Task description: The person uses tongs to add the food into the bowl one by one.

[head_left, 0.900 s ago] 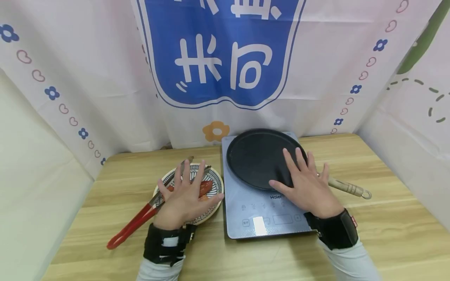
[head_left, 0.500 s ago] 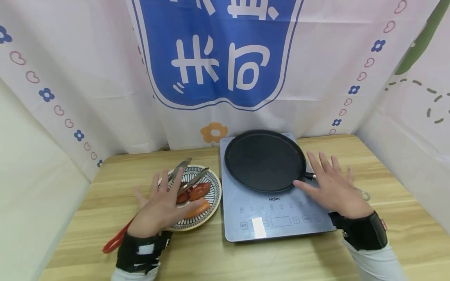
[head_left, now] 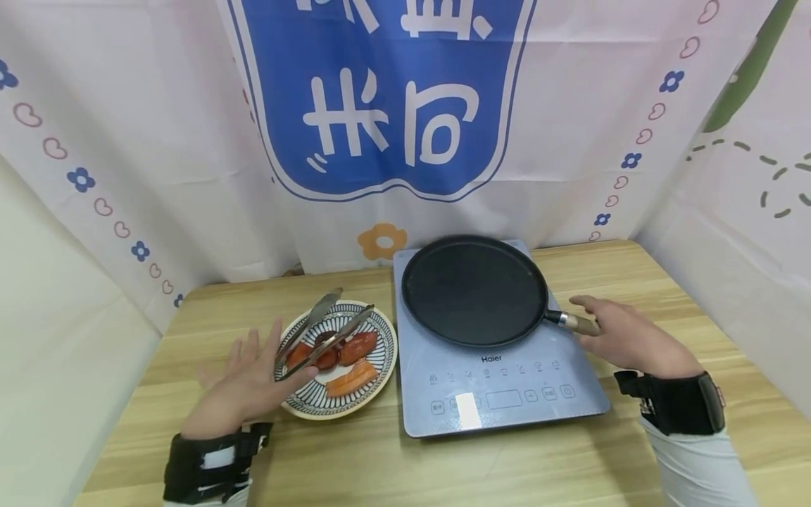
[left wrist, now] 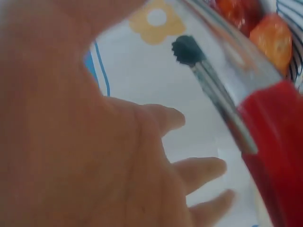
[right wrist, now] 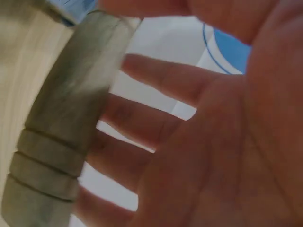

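Observation:
My left hand [head_left: 243, 387] hovers at the left side of the patterned plate [head_left: 391, 352], fingers spread and thumb out over its edge. Metal tongs [head_left: 324, 304] lie across the plate. Their red handles [left wrist: 279, 123] pass beside my left palm in the left wrist view and are hidden by the hand in the head view. My right hand [head_left: 640, 341] is at the wooden handle [head_left: 581, 324] of a flat black pan [head_left: 472, 292]. In the right wrist view its fingers extend behind the handle [right wrist: 57, 123], thumb apart, not closed round it.
The pan sits on a grey-blue induction cooktop [head_left: 500, 419] with a touch panel. Reddish-brown food pieces [head_left: 359, 347] and an orange slice [head_left: 351, 378] lie on the plate. A printed cloth [head_left: 570, 176] hangs behind the wooden table [head_left: 355, 465].
My left hand has moved left and down from over the plate toward the tongs' handles. My right hand has moved right from over the pan to its handle.

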Demonstrator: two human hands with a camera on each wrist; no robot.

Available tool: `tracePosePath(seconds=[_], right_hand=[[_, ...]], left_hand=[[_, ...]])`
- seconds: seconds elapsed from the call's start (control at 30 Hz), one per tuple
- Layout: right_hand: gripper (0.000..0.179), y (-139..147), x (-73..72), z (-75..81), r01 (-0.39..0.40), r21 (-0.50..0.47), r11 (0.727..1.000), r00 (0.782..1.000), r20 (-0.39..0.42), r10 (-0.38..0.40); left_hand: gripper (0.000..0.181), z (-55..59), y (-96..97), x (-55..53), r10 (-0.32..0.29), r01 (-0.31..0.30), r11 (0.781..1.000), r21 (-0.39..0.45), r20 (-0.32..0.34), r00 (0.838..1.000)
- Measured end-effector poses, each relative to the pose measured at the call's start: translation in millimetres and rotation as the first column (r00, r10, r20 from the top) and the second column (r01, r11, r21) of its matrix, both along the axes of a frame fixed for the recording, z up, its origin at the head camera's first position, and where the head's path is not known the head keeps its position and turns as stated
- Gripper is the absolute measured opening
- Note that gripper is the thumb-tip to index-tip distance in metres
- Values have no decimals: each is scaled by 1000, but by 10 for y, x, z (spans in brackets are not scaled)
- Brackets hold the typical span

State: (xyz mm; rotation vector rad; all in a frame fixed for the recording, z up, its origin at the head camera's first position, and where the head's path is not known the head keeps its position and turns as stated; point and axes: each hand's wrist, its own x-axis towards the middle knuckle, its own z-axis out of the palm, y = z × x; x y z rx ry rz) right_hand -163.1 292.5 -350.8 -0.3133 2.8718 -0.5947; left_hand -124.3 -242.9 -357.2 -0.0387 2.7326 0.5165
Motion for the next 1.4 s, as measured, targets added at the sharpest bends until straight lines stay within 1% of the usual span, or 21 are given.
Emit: tracePosePath(seconds=[0.07,0.17,0.27,0.37,0.43,0.57,0.67,0.73,0.9,1.07,1.23,1.4], right_hand=[[59,14,-10,-28,-1,-7,1000,1000,10,1],[42,30,-20,-72,-8,-21,1000,1000,5,8],[29,40,-43,-126,-27,-18,999,999,-43,27],[19,46,-71,-180,-35,-8,999,998,-51,34],[15,56,-86,-210,-39,-1,999,998,-51,39],[13,78,-115,-249,-34,28,999,998,-60,35],[12,87,-142,-275,-26,63,998,997,-76,31],[12,92,-156,-295,-21,85,996,997,-76,27],[12,82,-174,-328,-12,113,994,999,-50,18],[12,62,-178,-333,9,129,992,1000,-30,-5],[12,59,-185,-333,17,138,990,999,-31,-13],[12,48,-183,-341,20,151,988,999,-27,-17]], left_hand=[[118,9,-62,-5,7,-7,1000,3,30,1000],[118,13,-135,-26,5,-7,999,32,60,998],[115,4,-180,-47,-18,14,998,62,56,998],[108,-12,-202,-60,-36,33,997,71,41,999],[102,-32,-210,-69,-48,46,996,82,31,998],[81,-68,-206,-91,-51,46,992,120,34,998],[70,-93,-189,-104,-39,32,987,155,44,998],[70,-109,-175,-113,-38,30,987,159,44,998],[77,-148,-151,-130,-48,41,988,151,40,998],[72,-154,-144,-128,-37,29,988,152,50,998],[68,-172,-147,-139,-50,44,986,163,36,998],[71,-179,-166,-139,-63,56,985,164,40,997]])
